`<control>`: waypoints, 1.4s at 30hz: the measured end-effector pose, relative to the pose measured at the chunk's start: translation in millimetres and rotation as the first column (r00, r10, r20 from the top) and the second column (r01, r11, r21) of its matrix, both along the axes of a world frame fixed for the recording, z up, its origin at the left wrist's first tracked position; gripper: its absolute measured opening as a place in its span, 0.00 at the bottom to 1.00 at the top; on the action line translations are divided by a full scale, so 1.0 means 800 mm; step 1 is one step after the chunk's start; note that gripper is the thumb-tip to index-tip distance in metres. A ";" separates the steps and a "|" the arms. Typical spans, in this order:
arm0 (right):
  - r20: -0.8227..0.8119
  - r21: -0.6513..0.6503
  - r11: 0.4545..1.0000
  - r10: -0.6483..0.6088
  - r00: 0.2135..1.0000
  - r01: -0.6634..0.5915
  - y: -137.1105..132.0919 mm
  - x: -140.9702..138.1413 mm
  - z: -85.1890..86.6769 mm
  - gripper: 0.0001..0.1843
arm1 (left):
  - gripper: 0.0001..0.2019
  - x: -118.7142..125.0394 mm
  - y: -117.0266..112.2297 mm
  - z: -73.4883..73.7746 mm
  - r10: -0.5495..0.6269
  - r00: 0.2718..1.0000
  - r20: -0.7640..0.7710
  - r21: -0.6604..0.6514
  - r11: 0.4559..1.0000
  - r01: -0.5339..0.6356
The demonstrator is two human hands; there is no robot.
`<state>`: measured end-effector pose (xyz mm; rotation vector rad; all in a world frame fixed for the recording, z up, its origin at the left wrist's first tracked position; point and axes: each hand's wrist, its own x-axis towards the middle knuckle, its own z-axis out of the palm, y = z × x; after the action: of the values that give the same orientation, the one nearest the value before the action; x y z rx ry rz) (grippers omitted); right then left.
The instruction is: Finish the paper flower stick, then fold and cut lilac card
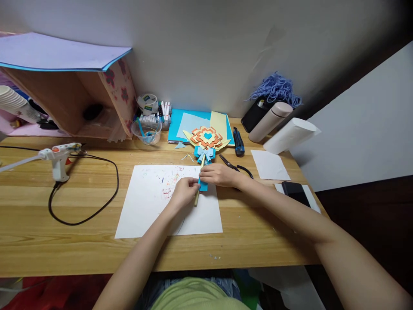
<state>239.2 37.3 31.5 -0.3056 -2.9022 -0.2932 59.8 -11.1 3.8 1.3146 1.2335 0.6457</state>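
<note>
A paper flower [207, 137] with layered orange and cream petals and a blue heart centre lies in front of me, its blue bow [205, 153] below the petals. Its pale yellow stem [196, 199] points toward me over a white sheet [151, 221]. A small blue paper piece [203, 187] sits at the stem. My left hand [186, 190] pinches the blue paper's left edge against the stem. From the right, my right hand [219, 174] has its fingers closed together over the stem and the top of the blue paper; its thumb is partly hidden.
Black scissors [235, 166] and a utility knife [238, 142] lie right of the flower. A glue gun [60, 159] stands left with its looped cord. Behind are a plastic cup [146, 132], markers [165, 111] and coloured paper [176, 120]. A bottle [270, 122], tissue roll [290, 135] and phone [295, 193] are right.
</note>
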 end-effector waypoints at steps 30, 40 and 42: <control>0.532 -0.339 0.901 -0.052 0.845 0.270 0.039 -0.072 0.072 0.08 | 0.13 -0.006 -0.019 0.015 0.122 0.969 0.216 -0.168 0.982 -0.087; 0.407 -0.372 0.859 -0.190 0.893 0.352 0.033 -0.061 0.072 0.08 | 0.07 0.007 -0.022 0.009 0.233 0.964 0.128 -0.094 0.971 -0.222; 0.178 -0.435 0.790 -0.395 0.901 0.433 0.014 -0.044 0.064 0.07 | 0.09 0.006 -0.023 0.008 0.250 0.949 0.193 -0.138 0.964 -0.226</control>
<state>204.2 48.6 82.7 -1.0421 -2.9130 0.3571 64.4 -29.9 10.3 0.9829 1.2467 0.8502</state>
